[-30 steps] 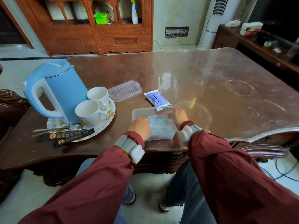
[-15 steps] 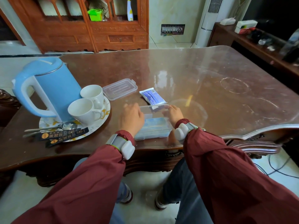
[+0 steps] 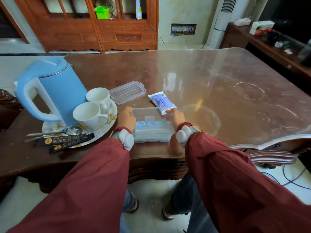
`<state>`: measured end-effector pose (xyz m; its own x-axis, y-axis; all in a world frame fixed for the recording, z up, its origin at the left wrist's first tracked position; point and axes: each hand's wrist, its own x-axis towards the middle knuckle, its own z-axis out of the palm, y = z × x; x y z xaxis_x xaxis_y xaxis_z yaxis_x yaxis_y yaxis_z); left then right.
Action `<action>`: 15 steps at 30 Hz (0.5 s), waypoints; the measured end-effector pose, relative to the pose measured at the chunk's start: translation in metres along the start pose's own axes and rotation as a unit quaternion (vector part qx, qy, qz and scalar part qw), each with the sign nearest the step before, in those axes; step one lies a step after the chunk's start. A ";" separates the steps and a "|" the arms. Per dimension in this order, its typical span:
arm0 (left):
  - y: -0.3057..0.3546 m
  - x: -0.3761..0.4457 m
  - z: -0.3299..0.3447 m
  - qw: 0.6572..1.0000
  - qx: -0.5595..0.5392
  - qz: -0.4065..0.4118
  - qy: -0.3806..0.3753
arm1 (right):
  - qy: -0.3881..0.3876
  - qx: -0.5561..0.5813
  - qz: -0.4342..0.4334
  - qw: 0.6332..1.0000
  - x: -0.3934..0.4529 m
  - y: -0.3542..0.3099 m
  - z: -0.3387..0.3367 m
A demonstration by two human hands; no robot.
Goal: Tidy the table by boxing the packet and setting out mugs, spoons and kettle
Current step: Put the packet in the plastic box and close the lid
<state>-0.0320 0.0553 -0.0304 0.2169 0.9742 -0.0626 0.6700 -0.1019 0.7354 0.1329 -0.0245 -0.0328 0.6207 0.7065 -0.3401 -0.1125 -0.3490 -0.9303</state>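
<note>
A clear plastic box (image 3: pixel 152 115) stands near the table's front edge with a light blue packet (image 3: pixel 151 130) inside it. My left hand (image 3: pixel 126 117) grips the box's left end and my right hand (image 3: pixel 175 116) grips its right end. A second blue and white packet (image 3: pixel 160 101) lies just behind the box. The box's clear lid (image 3: pixel 127 92) lies further back to the left. On a patterned plate (image 3: pixel 101 133) at the left stand a blue kettle (image 3: pixel 50 91) and two white mugs (image 3: pixel 89 116), with spoons (image 3: pixel 55 132) and black sachets (image 3: pixel 67 141).
The glossy brown table (image 3: pixel 210 91) stretches away to the right and back. A wooden cabinet (image 3: pixel 101 31) stands beyond it. A dark side table (image 3: pixel 262 41) with small items runs along the right. Cables (image 3: pixel 286 179) lie on the floor at the right.
My left hand has come off the packet in the box and moved to the box's left end. Both hands now hold the box by its ends, slightly further from me.
</note>
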 end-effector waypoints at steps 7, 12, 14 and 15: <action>-0.006 0.003 0.005 0.998 0.059 0.024 0.022 | 0.035 0.112 0.122 0.986 0.011 0.008 -0.021; -0.003 0.004 0.007 0.994 0.096 0.035 0.029 | 0.028 0.103 0.118 0.987 0.027 0.008 -0.021; -0.004 0.004 0.007 0.991 0.121 0.038 0.033 | 0.026 0.106 0.120 0.987 0.033 0.010 -0.018; -0.004 0.004 0.007 0.990 0.130 0.038 0.034 | 0.033 0.095 0.116 0.988 0.033 0.010 -0.017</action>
<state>-0.0285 0.0579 -0.0384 0.2306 0.9723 0.0380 0.8160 -0.2144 0.5368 0.1654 -0.0144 -0.0508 0.6091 0.5771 -0.5439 -0.3975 -0.3713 -0.8391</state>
